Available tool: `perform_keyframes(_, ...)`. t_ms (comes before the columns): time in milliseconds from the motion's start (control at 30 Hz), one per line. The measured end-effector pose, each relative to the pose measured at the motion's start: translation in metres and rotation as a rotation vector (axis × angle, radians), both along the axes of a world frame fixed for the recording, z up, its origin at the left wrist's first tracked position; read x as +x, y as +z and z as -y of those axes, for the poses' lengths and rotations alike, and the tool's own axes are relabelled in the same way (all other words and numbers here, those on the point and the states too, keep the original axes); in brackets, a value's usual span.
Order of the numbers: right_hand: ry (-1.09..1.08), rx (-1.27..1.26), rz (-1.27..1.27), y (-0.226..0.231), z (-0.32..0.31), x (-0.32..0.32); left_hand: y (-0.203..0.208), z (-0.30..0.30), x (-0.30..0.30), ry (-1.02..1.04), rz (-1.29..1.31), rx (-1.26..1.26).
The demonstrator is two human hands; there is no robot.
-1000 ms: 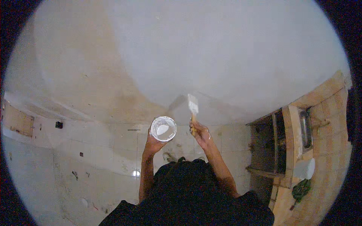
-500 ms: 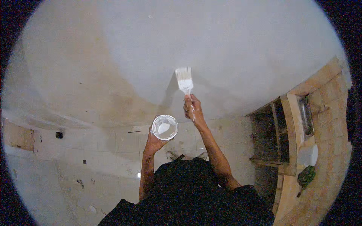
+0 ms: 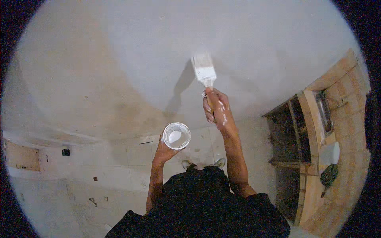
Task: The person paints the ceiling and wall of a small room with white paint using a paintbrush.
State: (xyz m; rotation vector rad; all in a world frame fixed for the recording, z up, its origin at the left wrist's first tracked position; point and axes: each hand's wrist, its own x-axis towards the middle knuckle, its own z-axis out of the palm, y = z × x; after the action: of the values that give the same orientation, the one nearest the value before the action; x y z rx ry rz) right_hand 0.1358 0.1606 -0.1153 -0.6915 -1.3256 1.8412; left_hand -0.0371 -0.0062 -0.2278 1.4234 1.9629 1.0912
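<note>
Over the pale wall (image 3: 270, 35), the brush (image 3: 204, 72) is now reaching farther up than half a second ago, and the right arm (image 3: 237, 162) is stretching out more. The tub (image 3: 184, 141) is staying near its former place, below and to the left of the brush. On the wall, a brownish area is showing at left, while a whiter one is covering the middle; a grey shadow (image 3: 181, 85) is falling beside the brush. Below, light tiles are making the floor (image 3: 119, 158), and a counter (image 3: 314, 131) is standing at right. The brush is looking white near its neck and greyer at its bristles (image 3: 201, 59); whether these are touching the wall, I cannot tell. The right hand (image 3: 217, 106), having white smears, is closing firmly around its lower end. The left hand (image 3: 166, 151) is clasping the tub, whose open mouth is showing white paint (image 3: 174, 137).
</note>
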Motion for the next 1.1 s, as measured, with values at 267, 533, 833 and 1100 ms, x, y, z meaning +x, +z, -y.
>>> perform_keyframes(267, -0.136, 0.04, -0.027, -0.14, -0.024, -0.027, 0.028, -0.002, 0.015, 0.017, 0.107, 0.073)
perform_keyframes(533, 0.15, -0.18, 0.186, -0.206, -0.015, -0.006, 0.002, 0.001, 0.002, 0.043, 0.094, 0.111)
perform_keyframes(833, 0.095, 0.008, 0.073, 0.004, -0.014, -0.03, -0.017, -0.001, 0.001, 0.112, 0.068, 0.061)
perform_keyframes(1100, -0.126, 0.479, 0.225, -0.322, -0.046, -0.072, 0.018, -0.012, 0.022, 0.071, 0.176, 0.102)
